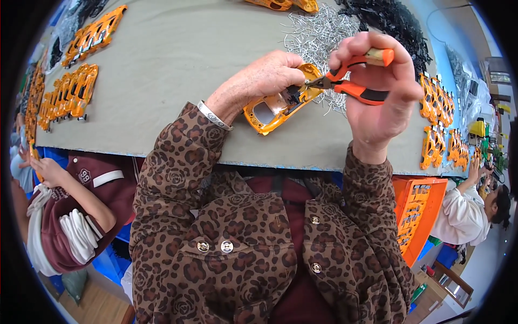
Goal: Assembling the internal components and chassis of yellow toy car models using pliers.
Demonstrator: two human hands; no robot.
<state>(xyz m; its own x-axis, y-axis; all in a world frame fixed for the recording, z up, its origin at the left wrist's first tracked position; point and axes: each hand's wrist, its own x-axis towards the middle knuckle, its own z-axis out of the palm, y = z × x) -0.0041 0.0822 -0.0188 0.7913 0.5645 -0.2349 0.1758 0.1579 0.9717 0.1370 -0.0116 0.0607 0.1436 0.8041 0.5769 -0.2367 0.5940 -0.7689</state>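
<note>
Over the middle of the table, my left hand (270, 75) grips an orange toy car body shell (259, 120) that is tilted, its hollow inside facing up. A small black part (292, 95) sits inside the shell near my fingertips. My right hand (380, 92) is wrapped round a pair of orange-and-black handled pliers (359, 89). The dark jaws of the pliers reach into the far end of the shell, beside my left fingers. What the jaws pinch, if anything, is too small to make out.
Beyond my hands lie a heap of bent silver wire pieces (315, 32) and a pile of black parts (396, 27). Rows of orange car shells stand at left (70, 94) and right (437, 100). An orange crate (418, 216) is by my right side. Co-workers sit at both sides.
</note>
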